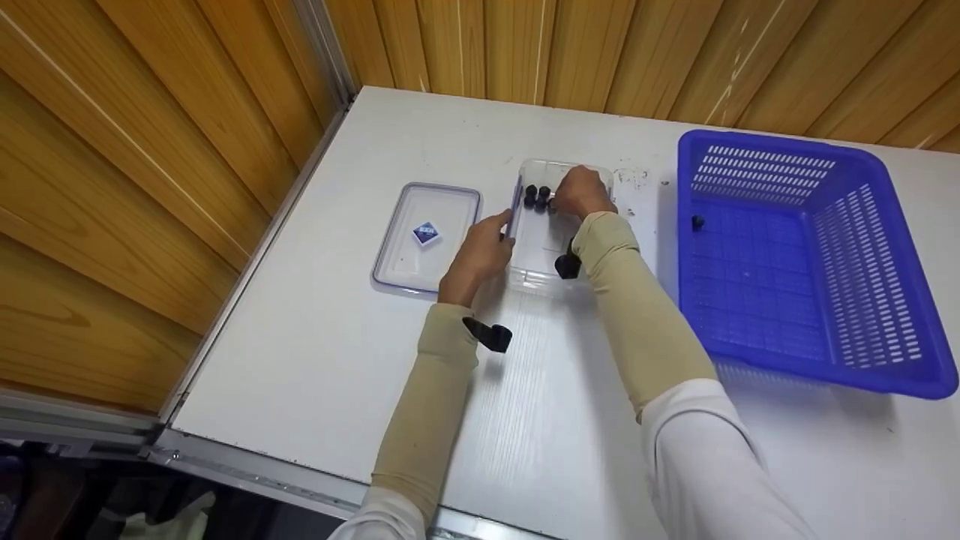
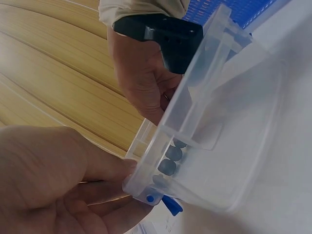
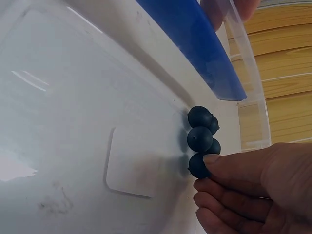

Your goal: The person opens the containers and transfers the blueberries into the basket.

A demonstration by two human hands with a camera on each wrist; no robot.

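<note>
A clear plastic box (image 1: pixel 534 244) stands uncovered on the white table. My left hand (image 1: pixel 482 251) holds its left side wall, thumb and fingers around the edge in the left wrist view. Inside the box, my right hand (image 1: pixel 583 193) reaches to the far end. In the right wrist view its thumb and finger pinch a dark round ball (image 3: pixel 197 166), which touches the end of a small cluster of similar balls (image 3: pixel 200 139). These sit in two short rows near the wall. A blue side clip (image 3: pixel 195 44) hangs along the box's outer side.
Left of the box lies a clear lid (image 1: pixel 397 262) with a blue-and-white label (image 1: pixel 425 233). A blue slotted basket (image 1: pixel 814 370) stands at the right, with a dark ball (image 1: pixel 697 223) by its left wall. Wooden panels (image 1: pixel 525 52) border the table's back and left.
</note>
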